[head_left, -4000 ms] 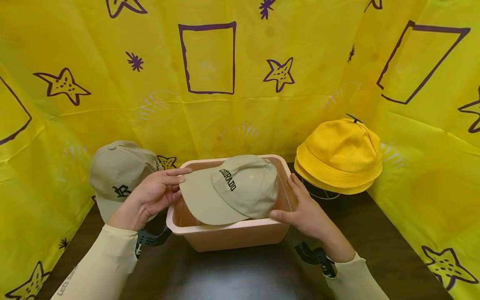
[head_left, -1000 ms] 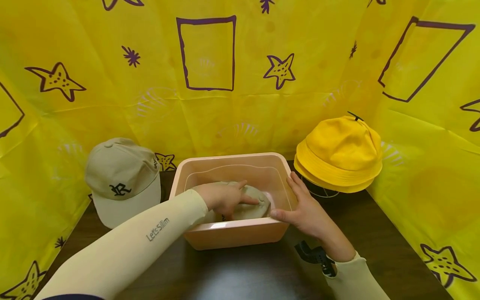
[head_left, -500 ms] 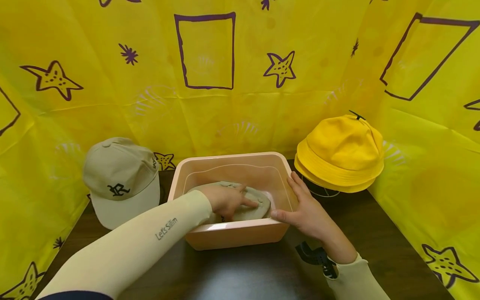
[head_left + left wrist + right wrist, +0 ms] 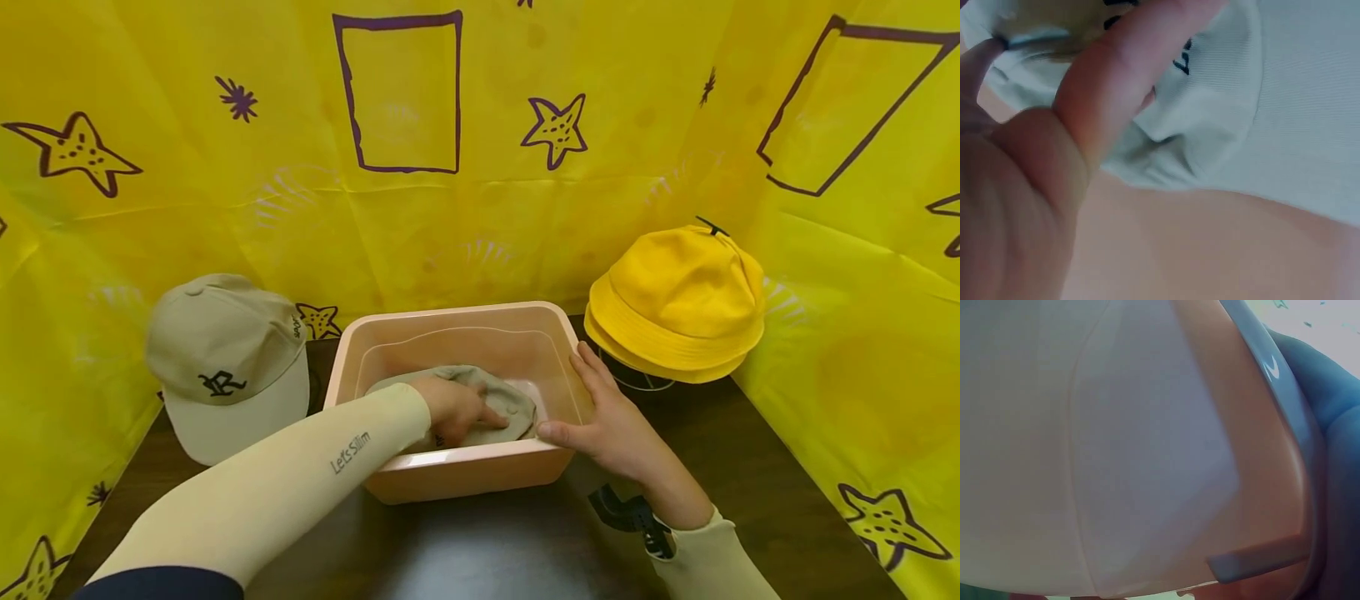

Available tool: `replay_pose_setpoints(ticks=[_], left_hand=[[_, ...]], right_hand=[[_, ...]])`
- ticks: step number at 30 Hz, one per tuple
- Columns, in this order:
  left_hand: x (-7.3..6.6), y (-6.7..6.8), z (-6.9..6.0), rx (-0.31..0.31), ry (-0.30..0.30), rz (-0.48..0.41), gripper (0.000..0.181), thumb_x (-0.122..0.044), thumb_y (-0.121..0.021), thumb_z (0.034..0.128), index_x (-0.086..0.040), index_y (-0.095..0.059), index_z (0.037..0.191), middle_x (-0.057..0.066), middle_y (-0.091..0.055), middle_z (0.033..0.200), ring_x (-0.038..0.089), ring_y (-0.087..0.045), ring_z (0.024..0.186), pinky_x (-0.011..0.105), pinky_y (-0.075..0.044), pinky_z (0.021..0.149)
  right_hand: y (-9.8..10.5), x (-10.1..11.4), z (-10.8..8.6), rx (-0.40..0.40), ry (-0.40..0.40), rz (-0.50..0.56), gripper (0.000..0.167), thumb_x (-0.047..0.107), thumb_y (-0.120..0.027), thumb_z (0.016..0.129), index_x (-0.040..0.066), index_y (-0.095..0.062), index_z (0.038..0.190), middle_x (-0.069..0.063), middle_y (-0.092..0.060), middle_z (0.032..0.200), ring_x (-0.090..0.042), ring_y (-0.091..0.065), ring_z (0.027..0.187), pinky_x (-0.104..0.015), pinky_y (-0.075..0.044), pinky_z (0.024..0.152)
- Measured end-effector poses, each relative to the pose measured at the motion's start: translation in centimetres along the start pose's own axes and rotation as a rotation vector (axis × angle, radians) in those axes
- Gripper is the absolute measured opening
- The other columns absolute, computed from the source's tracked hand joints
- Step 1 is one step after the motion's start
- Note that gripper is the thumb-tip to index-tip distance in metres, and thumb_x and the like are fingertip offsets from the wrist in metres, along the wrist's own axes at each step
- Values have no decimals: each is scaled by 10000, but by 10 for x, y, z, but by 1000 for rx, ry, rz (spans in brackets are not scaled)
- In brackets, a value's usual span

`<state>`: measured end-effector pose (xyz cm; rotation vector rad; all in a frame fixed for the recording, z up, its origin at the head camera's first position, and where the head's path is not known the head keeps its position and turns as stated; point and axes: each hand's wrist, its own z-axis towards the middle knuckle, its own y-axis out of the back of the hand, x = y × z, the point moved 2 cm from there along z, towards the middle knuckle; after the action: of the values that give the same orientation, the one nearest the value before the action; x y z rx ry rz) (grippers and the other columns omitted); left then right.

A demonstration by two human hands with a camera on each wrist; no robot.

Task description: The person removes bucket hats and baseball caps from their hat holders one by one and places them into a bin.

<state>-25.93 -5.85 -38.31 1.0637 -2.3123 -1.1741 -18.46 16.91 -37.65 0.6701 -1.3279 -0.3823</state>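
A beige baseball cap with dark lettering lies low inside a pink plastic basin. My left hand reaches over the front rim and presses on the cap's crown, index finger pointing right. In the left wrist view the thumb stretches across the cap near its lettering, and the brim extends right. My right hand rests against the basin's right front corner, thumb on the front rim and fingers straight along the right side. The basin's outer wall fills the right wrist view.
Another beige cap with a black emblem stands left of the basin. At right, stacked yellow bucket hats with a small black topper sit on a wire stand. Yellow patterned cloth walls the dark wooden table.
Four seconds ago the left hand held the cap's brim at the basin's top; now the cap lies lower inside, under that hand. The right hand stays at the rim. The view has shifted slightly.
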Motion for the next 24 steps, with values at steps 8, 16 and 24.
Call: replay_pose_setpoints(ticks=[8, 16, 24], left_hand=[[0, -10, 8, 52, -18, 30, 815, -125, -734, 871, -588, -390, 1447, 111, -184, 1631, 314, -206, 1450, 483, -262, 1095], [0, -13, 16, 62, -10, 8, 835, -87, -740, 866, -572, -397, 1453, 113, -142, 1640, 315, -183, 1457, 419, -361, 980], [0, -6, 15, 7, -76, 19, 778, -154, -733, 868, -514, -409, 1477, 141, -177, 1626, 285, -303, 1398, 421, -360, 1020]], right_hand=[[-2, 4, 0, 4, 0, 25, 1123, 506, -833, 757, 53, -220, 1582, -53, -44, 1657, -396, -223, 1429, -613, -270, 1087], [-1, 2, -2, 4, -11, 10, 1122, 501, -833, 760, 49, -219, 1582, -67, -48, 1657, -399, -214, 1433, -609, -272, 1090], [1, 2, 1, 9, -17, 8, 1115, 501, -827, 767, 48, -215, 1582, -56, -42, 1658, -399, -215, 1433, -615, -265, 1090]])
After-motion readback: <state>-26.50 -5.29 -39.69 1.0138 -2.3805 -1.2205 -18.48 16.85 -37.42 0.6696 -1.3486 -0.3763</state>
